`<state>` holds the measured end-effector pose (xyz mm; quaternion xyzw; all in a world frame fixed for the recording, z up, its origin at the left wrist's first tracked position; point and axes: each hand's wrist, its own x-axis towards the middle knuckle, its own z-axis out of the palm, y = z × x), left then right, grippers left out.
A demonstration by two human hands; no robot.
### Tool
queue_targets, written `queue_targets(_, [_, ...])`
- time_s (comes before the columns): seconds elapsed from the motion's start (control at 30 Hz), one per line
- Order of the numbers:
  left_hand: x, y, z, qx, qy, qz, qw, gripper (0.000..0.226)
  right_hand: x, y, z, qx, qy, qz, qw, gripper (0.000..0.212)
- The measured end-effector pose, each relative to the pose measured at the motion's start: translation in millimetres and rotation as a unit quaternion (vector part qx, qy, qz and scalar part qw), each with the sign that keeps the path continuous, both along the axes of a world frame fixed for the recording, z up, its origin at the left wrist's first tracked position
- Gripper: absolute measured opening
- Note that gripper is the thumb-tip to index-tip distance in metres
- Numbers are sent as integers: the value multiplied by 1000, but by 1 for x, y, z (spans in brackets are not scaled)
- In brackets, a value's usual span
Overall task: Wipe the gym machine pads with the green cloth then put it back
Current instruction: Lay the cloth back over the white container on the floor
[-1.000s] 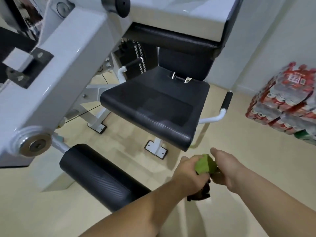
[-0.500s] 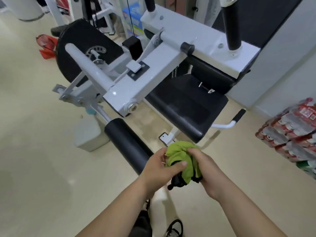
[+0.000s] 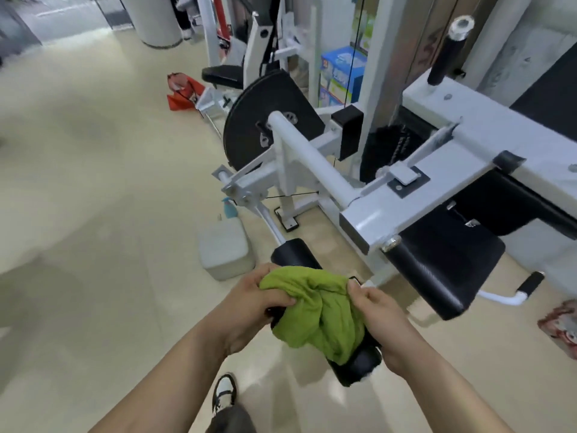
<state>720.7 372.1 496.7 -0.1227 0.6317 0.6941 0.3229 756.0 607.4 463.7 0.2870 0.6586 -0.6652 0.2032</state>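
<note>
Our left hand pinches the left edge of the crumpled green cloth, which lies bunched over the black cylindrical roller pad. Our right hand grips its right edge, fingers curled. The flat black seat pad sits further right.

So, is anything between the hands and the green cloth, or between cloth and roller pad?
Nothing visible. Both the left hand and right hand grip the cloth, which lies directly on the roller pad.
</note>
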Motion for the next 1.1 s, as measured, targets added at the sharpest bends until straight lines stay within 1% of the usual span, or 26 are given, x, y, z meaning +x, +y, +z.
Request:
queue_targets(0.1, [-40, -60, 3, 78, -47, 69, 993, 41, -43, -70, 6, -20, -10, 34, 999, 52])
queue_targets(0.13, [-57, -86, 3, 109, -69, 80, 988, 42, -59, -97, 7, -34, -13, 49, 998, 50])
queue_targets(0.17, [-76, -115, 2, 130, -87, 74, 985, 41, -77, -125, 5, -53, -16, 60, 997, 44])
queue_targets(0.2, [-89, -135, 1, 107, -83, 47, 990, 39, -88, -145, 6, -68, -15, 61, 996, 36])
queue_targets(0.23, [-106, -159, -1, 40, -64, 7, 997, 38, -101, -168, 6, -69, -13, 51, 996, 31])
queue_targets(0.27, [-124, -183, -4, -48, -35, -28, 998, 36, -116, -190, 4, -61, -12, 30, 998, 25])
queue_targets(0.3, [-138, -200, -6, -121, -4, -52, 991, 32, -128, -205, 4, -50, -9, 6, 999, 21])
queue_targets(0.33, [-156, -221, -9, -174, 14, -68, 982, 26, -143, -221, 1, -40, -5, -6, 999, 16])
queue_targets(0.4, [-190, -258, -11, -238, 27, -88, 967, 25, -170, -247, -3, -21, -5, -13, 1000, 9])
queue_targets(0.43, [-205, -270, -10, -256, 33, -99, 961, 25, -180, -255, -5, -5, -3, -17, 1000, 9])
queue_targets(0.5, [-241, -294, -10, -245, 26, -115, 962, 24, -208, -278, -13, 66, -17, -6, 998, 15])
queue_targets(0.57, [-266, -296, -3, -212, 13, -98, 972, 37, -229, -298, -12, 190, -18, 59, 980, 29])
queue_targets(0.6, [-280, -295, -2, -211, 5, -90, 973, 43, -242, -309, -13, 210, -2, 83, 974, 36])
queue_targets(0.63, [-293, -293, -1, -218, -4, -82, 972, 49, -255, -319, -11, 189, 19, 103, 976, 44])
queue_targets(0.67, [-304, -291, 1, -225, -14, -81, 971, 54, -266, -328, -6, 135, 31, 125, 982, 50])
queue_targets(0.7, [-319, -291, 2, -225, -28, -77, 971, 59, -282, -338, -4, 63, 37, 151, 986, 52])
queue_targets(0.73, [-335, -293, 3, -211, -44, -79, 973, 63, -300, -347, -4, 3, 40, 171, 984, 48])
queue_targets(0.77, [-349, -297, 7, -184, -63, -83, 977, 63, -317, -352, -6, -25, 49, 174, 983, 38])
queue_targets(0.8, [-366, -305, 9, -151, -77, -88, 982, 58, -337, -359, -7, -28, 62, 161, 985, 27])
queue_targets(0.83, [-382, -314, 15, -122, -76, -105, 984, 48, -355, -366, -7, -23, 77, 141, 987, 24])
queue_targets(0.9, [-414, -335, 25, -99, -53, -151, 982, 27, -387, -374, -3, -20, 83, 121, 989, 38])
queue_targets(0.93, [-431, -348, 27, -100, -38, -161, 981, 28, -401, -380, 0, -20, 77, 117, 990, 37])
queue_targets(0.97, [-449, -361, 26, -111, -23, -156, 981, 32, -413, -384, 0, -18, 66, 115, 991, 32])
queue_targets(1.03, [-490, -386, 22, -171, 23, -158, 972, 32, -440, -395, -3, 17, 45, 99, 994, 35])
queue_targets(1.07, [-510, -396, 17, -215, 52, -178, 959, 28, -453, -401, -3, 32, 31, 75, 996, 36])
queue_targets(1.1, [-534, -407, 9, -252, 81, -201, 943, 24, -470, -411, -5, 26, 18, 38, 999, 37])
